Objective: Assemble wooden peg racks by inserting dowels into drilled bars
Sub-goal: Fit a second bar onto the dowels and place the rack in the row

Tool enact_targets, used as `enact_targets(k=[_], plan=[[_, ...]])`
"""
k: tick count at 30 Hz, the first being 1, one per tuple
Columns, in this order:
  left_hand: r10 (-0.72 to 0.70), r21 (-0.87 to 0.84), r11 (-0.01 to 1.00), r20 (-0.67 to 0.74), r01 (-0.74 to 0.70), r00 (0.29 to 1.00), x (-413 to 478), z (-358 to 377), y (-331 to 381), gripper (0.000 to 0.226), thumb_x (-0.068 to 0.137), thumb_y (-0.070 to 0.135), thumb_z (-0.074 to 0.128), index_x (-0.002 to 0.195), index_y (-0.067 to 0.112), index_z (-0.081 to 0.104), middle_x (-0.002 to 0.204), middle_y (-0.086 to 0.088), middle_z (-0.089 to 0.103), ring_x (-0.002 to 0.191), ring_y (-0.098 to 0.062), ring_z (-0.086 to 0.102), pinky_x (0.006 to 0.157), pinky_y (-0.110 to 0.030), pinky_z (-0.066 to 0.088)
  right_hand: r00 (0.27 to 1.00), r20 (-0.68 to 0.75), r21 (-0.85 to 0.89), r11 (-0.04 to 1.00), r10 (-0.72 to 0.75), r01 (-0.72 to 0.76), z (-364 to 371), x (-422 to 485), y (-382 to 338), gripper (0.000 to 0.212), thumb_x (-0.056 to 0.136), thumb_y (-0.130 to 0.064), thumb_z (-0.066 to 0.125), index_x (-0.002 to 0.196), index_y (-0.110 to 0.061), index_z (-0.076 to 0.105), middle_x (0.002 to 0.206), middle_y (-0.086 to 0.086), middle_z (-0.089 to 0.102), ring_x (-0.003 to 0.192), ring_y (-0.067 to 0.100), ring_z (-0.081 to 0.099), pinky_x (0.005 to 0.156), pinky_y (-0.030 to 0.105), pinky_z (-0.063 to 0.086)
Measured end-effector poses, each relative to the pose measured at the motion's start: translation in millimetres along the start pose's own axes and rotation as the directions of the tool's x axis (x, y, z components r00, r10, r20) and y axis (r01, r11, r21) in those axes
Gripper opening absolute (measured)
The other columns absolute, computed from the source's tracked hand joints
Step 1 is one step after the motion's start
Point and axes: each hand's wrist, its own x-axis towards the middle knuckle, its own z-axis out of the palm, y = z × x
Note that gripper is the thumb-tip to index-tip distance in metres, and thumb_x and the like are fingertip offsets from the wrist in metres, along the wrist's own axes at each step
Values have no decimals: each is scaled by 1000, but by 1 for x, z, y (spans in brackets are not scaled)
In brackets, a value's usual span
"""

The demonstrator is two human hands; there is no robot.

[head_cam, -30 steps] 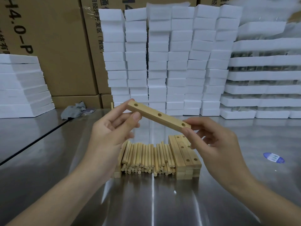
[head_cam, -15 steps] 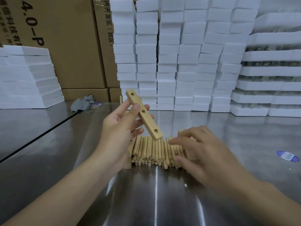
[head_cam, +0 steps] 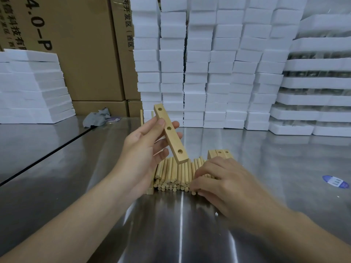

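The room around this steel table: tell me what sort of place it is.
Probably a warehouse or small factory packing area. Stacks of white foam blocks and printed cardboard cartons line the back of the steel table, and a batch of dowels lies by the left hand holding a drilled bar.

Dowels [head_cam: 175, 172] left of stacked bars [head_cam: 220, 154]

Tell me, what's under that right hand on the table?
The right hand lies over a pile of wooden dowels; those beneath its fingers are covered. Drilled bars peek out behind it.
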Motion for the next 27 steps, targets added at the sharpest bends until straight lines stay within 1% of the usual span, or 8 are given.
enact_targets(k=[4, 7, 12, 15, 18, 21, 23, 27], plan=[[-54, -39, 998, 13, 55, 998, 3, -1, -1, 31, 107, 33, 64, 134, 19, 70, 128, -3, 78, 111, -19, 77, 96, -44, 53, 1000, 7, -31, 1000, 2, -1, -1, 2, -2, 17, 95, -25, 75, 110, -33, 74, 105, -14, 67, 100, 16, 60, 78, 37, 51], [-73, -35, 997, 33, 74, 997, 3, 0, -2, 33, 108, 34, 62, 136, 19, 69, 127, -3, 78, 106, -16, 78, 85, -36, 60, 1000, -12, -51, 999, -1, 0, -5, 3, -4, 13, 95, -26, 76, 106, -32, 77, 103, -13, 68, 99, 16, 62, 80, 37, 52], [-135, -76, 988, 15, 135, 991, -3, 7, 1, 31, 113, 30, 52, 130, 13, 72, 108, -3, 80, 82, -15, 77, 64, -32, 60, 939, -298, 55, 985, 171, -162, -18, 3, -2, 9, 98, -29, 66, 105, -28, 73, 94, -17, 68, 93, 11, 62, 82, 31, 44], [-151, -46, 987, 35, 152, 988, -8, 10, 4, 32, 112, 28, 48, 128, 12, 72, 89, -2, 66, 52, -11, 51, 43, -23, 40, 774, -391, 505, 819, 499, -274, -27, 2, -3, 12, 95, -27, 69, 105, -32, 69, 94, -15, 73, 97, 9, 69, 78, 17, 47], [-161, 109, 983, 93, 151, 983, -10, 11, 3, 41, 97, 41, 73, 123, 9, 71, 91, -6, 56, 51, -11, 39, 40, -22, 27, 692, -298, 821, 547, 658, -167, -32, 5, -3, 15, 98, -13, 71, 100, -28, 69, 89, -2, 79, 96, 21, 75, 77, 32, 57], [-149, 196, 973, 116, 124, 982, -12, 12, -1, 38, 86, 45, 87, 108, 16, 78, 79, -1, 61, 50, -10, 39, 40, -20, 30, 664, -242, 887, 439, 708, -145, -33, 6, -3, 16, 98, -12, 68, 97, -28, 71, 88, 2, 80, 93, 38, 72, 70, 47, 54], [-118, 167, 981, 118, 98, 986, -13, 12, -3, 31, 89, 40, 83, 102, 12, 78, 63, 10, 62, 45, -7, 38, 38, -18, 31, 666, -221, 899, 414, 713, -144, -32, 6, -3, 11, 97, -18, 69, 97, -29, 71, 90, 2, 81, 91, 46, 68, 66, 41, 53], [-73, 147, 988, 125, 55, 989, -11, 10, -3, 30, 85, 35, 86, 104, 12, 80, 65, 3, 59, 43, -6, 40, 39, -18, 32, 676, -193, 904, 397, 711, -160, -31, 6, -4, 14, 86, -32, 77, 99, -30, 73, 92, 4, 80, 92, 46, 67, 75, 43, 56]])
